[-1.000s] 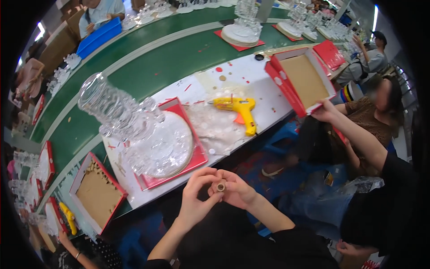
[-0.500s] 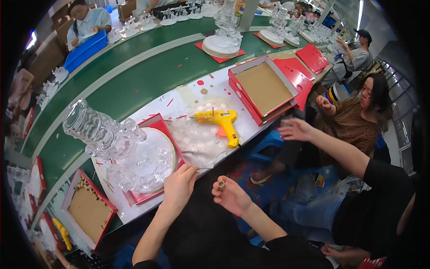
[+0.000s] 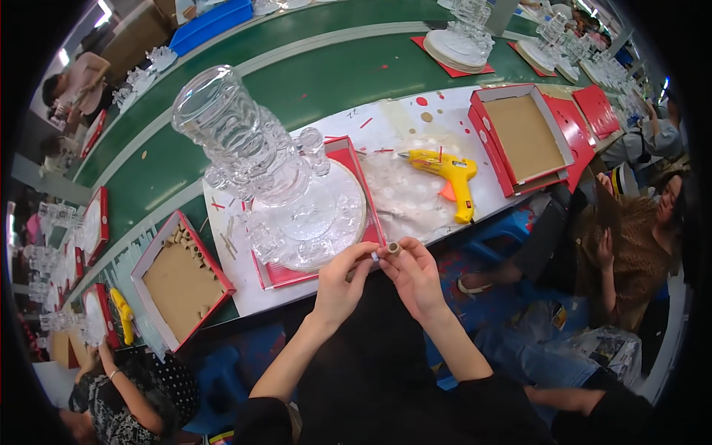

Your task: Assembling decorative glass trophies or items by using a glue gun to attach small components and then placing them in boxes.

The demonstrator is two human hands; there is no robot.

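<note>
My right hand pinches a short brown cardboard tube, its open end facing up. My left hand is closed on a small whitish piece, too small to name, close beside the tube. Both hands meet at the table's near edge. Just beyond them, a round white base carrying a tall clear ornament and small clear figures lies in a shallow red box. A yellow glue gun rests on the table to the right of the base.
At left, a red-edged box holds several cardboard tubes. Stacked red boxes stand at right, and a green conveyor runs behind the table. People sit nearby on both sides; another yellow glue gun lies at far left.
My hands have come together, bringing the tube next to the left fingers, where a whitish piece now shows. The view has shifted left. A neighbour's outstretched arm at right has drawn back.
</note>
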